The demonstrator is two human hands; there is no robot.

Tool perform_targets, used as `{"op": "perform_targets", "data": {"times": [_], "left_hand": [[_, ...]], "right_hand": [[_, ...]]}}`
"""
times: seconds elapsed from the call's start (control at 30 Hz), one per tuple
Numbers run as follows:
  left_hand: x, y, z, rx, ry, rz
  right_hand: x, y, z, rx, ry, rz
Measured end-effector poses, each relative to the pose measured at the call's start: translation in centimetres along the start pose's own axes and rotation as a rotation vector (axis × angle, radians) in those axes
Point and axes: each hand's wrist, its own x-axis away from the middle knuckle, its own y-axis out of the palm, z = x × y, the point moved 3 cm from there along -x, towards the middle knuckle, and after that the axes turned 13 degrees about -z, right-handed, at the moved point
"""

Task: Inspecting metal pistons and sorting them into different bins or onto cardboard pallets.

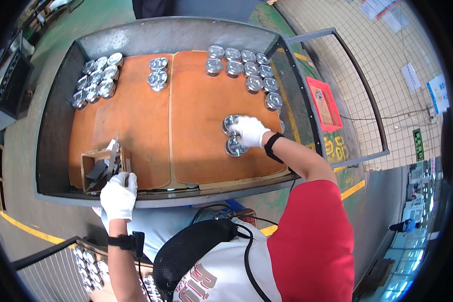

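Near the front right of the cart, my right hand (249, 131), in a white glove, reaches over two round silver pistons. Its curled fingers close on the rim of the farther piston (227, 125) and hide part of it. The nearer piston (235, 147) stands just below the hand. My left hand (119, 195), also gloved, is at the front edge beside a small wooden box (87, 166). Its fingers are bent by the box's near corner; what they grip, if anything, is hidden. A thin grey metal strip (113, 158) sticks up from the box, among dark pieces.
The metal cart (151, 31) has raised walls and a brown mat (136, 121). Pistons stand in groups at the back left (96, 78), back middle (158, 73) and back right (249, 68). A red tray (323, 103) lies beyond the right wall, near a bent metal handle (362, 80).
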Motion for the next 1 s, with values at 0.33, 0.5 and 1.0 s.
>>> {"op": "perform_targets", "data": {"times": [0.33,0.5,1.0], "left_hand": [[-0.2,0.3,-0.7,0.000,0.046,0.035],[-0.2,-0.3,-0.2,0.015,0.122,0.117],[-0.1,-0.3,-0.2,0.021,0.047,-0.005]], "right_hand": [[-4.2,1.6,-1.8,0.022,0.035,-0.131],[-5.4,-1.2,-4.7,0.365,0.018,-0.313],[-25.2,-10.9,-17.9,0.286,-0.078,0.057]]}}
